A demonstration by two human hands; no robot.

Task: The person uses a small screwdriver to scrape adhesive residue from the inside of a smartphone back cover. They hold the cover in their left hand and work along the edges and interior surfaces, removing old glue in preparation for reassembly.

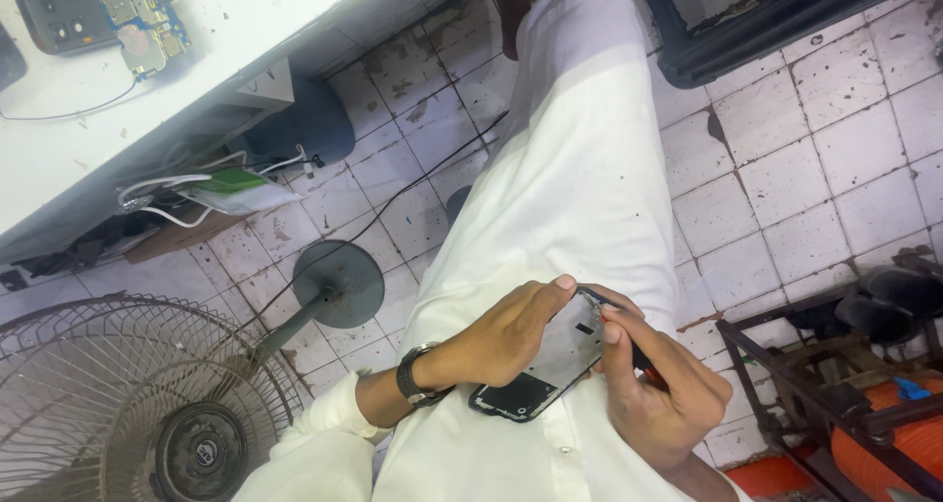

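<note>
An opened phone body (550,364), black-framed with a pale inner plate, rests over my lap on white trousers (570,168). My left hand (501,340), with a dark wristwatch (417,376) on its wrist, grips the phone from the left side, thumb along the upper edge. Gripping the right edge is my right hand (658,389), its fingertips pressed on the inner plate near the top. A loose phone circuit board (138,16) lies on the white worktable (147,99) at upper left.
A pedestal fan lies on the tiled floor at lower left, with its grille (128,404) and round base (339,284). A black cable (393,197) crosses the tiles. A dark crate (756,30) sits at top right. A metal rack (815,394) with orange items stands at lower right.
</note>
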